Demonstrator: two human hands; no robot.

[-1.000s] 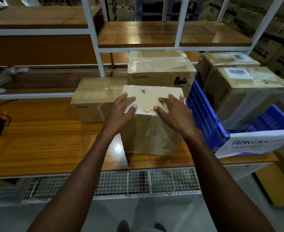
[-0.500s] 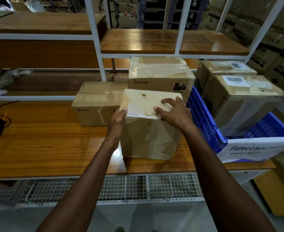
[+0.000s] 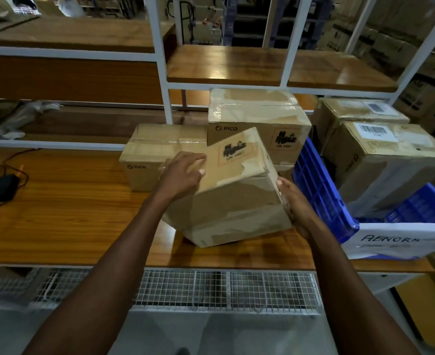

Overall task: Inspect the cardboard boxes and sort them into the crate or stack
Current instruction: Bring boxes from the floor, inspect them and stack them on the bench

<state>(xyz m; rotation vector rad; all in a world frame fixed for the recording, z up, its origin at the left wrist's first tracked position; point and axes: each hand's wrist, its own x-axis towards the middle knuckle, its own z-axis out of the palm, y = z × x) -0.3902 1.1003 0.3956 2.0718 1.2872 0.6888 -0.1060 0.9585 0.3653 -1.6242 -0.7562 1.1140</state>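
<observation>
A taped cardboard box [image 3: 234,198] with a UN 3481 battery mark is tilted above the wooden bench, held between both hands. My left hand [image 3: 183,172] grips its upper left face. My right hand [image 3: 292,203] cups its lower right edge. Behind it a low PICO box [image 3: 149,155] lies on the bench, and a second PICO box [image 3: 257,116] is stacked higher beside it. To the right, a blue crate [image 3: 316,185] with a white paper label reading ABNORM holds two labelled boxes [image 3: 385,160].
The wooden bench [image 3: 65,216] has a black device with red and black wires [image 3: 2,187] at its left end. White shelf posts [image 3: 161,73] rise behind the boxes. A wire mesh shelf [image 3: 211,290] runs below the bench's front edge.
The box has been lifted off the bench and tipped, so a face with the battery mark now shows. My right hand slid from the top down to the lower right edge.
</observation>
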